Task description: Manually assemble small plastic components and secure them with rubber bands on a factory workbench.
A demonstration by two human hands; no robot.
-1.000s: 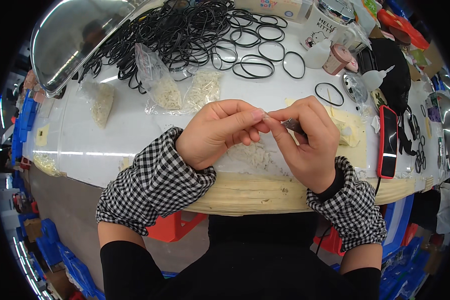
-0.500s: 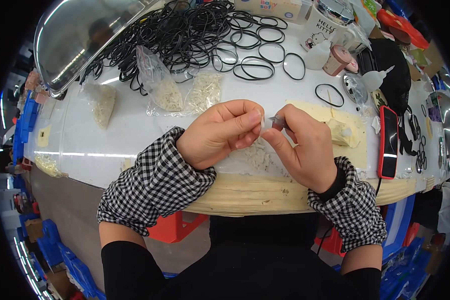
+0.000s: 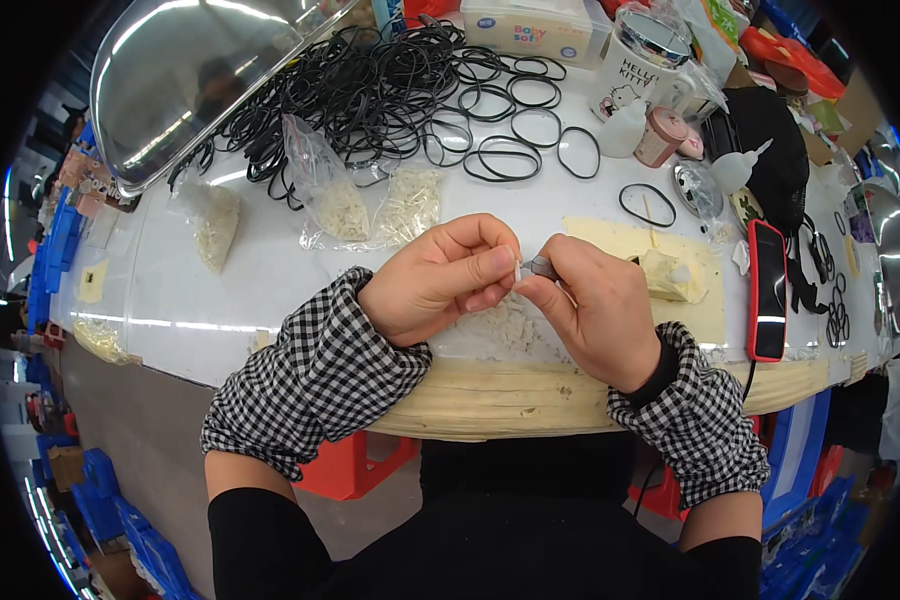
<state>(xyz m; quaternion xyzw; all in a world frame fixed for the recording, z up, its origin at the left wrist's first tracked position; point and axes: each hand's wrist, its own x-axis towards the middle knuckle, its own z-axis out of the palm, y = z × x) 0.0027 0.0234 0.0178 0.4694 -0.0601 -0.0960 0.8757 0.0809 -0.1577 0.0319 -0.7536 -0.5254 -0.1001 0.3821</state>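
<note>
My left hand [image 3: 440, 278] pinches a small whitish piece [image 3: 518, 271] between thumb and fingertips. Facing it, my right hand [image 3: 602, 310] grips a small grey blade [image 3: 541, 267], its tip right by the piece; whether they touch I cannot tell. Below both hands, a loose heap of small whitish pieces [image 3: 510, 328] lies on the white tabletop near its front edge, partly covered by the hands. Just beyond my left hand are clear plastic bags of similar pieces, one bag [image 3: 342, 212] standing open and another [image 3: 410, 200] lying beside it.
Black rubber bands [image 3: 370, 90] lie tangled at the back, with several single loops to their right. Farther left sits another filled bag [image 3: 213, 228]. To the right are a yellowish sheet [image 3: 705, 260], a red-cased phone [image 3: 768, 290], a squeeze bottle [image 3: 738, 168] and a white mug [image 3: 632, 75].
Both hands stay together over the heap. My right hand has shifted slightly left and down, and the blade now sits closer to the whitish piece. The whole view has tilted a little.
</note>
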